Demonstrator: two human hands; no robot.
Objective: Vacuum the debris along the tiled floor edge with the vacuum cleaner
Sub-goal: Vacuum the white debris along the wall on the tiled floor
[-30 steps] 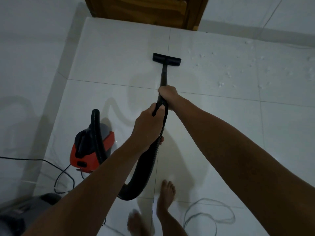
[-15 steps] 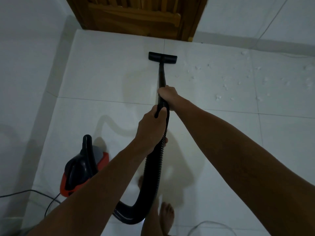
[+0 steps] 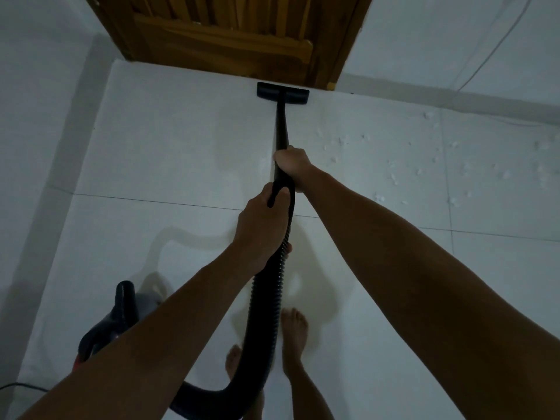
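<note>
The person is standing barefoot on the tiled floor [image 3: 169,153] and reaching forward with both arms, so that the vacuum's nozzle [image 3: 283,93] is lying flat against the floor right at the foot of the wooden door [image 3: 230,40]. That far edge is where the floor meets the threshold, and the flat head is sitting square to it, probably so the suction mouth is covering the seam rather than skimming past it.

The right hand [image 3: 292,165] is grasping the rigid wand [image 3: 281,125] high up, fingers wrapped around it; placed forward like that, it is likely doing the steering and pressing the head down. The left hand [image 3: 262,228] is gripping lower, fingers curled round where the handle meets the ribbed hose [image 3: 266,298], and seems to be carrying the weight and supplying the push. Two hands in line along the tube are giving a long, stiff reach without the person having to step closer.

The hose is looping down between the feet and back round to the left, slack enough not to drag on the wand. The canister [image 3: 121,316] is sitting behind and to the left, mostly hidden by the left forearm, well apart from the nozzle and out of its path.

The debris [image 3: 394,177], small pale scraps, is lying scattered on the tiles to the right of the wand, well apart from the nozzle and running towards the wall [image 3: 454,56]. I'd judge most of the job is still to come: the head is working the door corner, and the natural sweep from here is sideways to the right along the edge.
</note>
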